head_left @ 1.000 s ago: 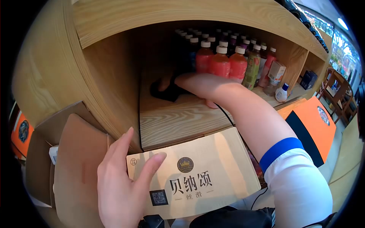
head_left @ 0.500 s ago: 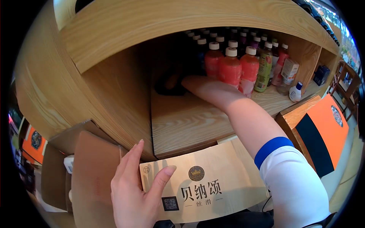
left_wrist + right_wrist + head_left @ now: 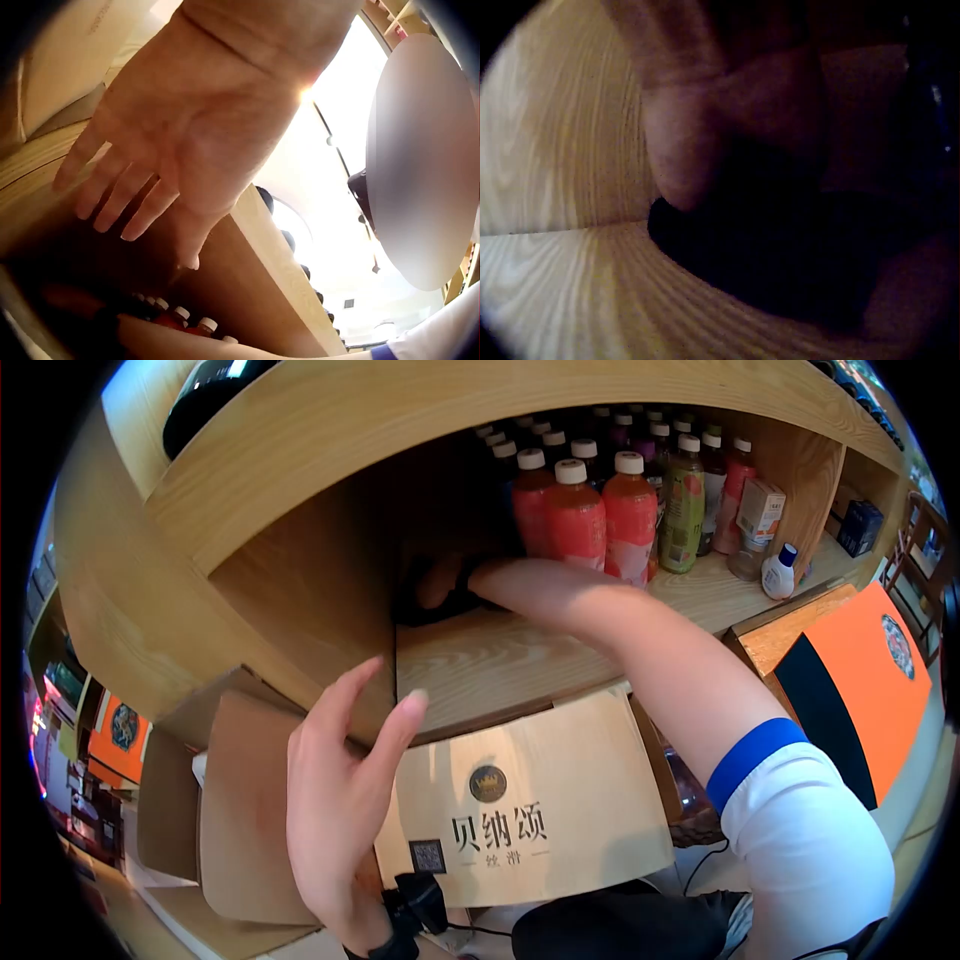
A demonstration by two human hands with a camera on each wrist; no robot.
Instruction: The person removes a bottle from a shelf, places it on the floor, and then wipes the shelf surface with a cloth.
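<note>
My right hand reaches deep into the cabinet, at the left inner wall. It holds a black cloth against the wooden shelf; the cloth's edge lies near the corner where wall and shelf meet. Shadow hides most of those fingers in the right wrist view. Outside the cabinet, my left hand has its fingers extended and its thumb apart, with nothing in it. The left wrist view shows its bare palm. Just right of this hand is a tan carton with black lettering and a crown emblem.
Pink drink bottles and other bottles crowd the shelf right of my forearm. A small white bottle with a blue cap stands near the front edge. An opened cardboard box is at lower left, and an orange box at right.
The head view has shifted. My right hand and the cloth have moved closer to the left inner wall. My left hand has risen slightly and sits farther left relative to the carton.
</note>
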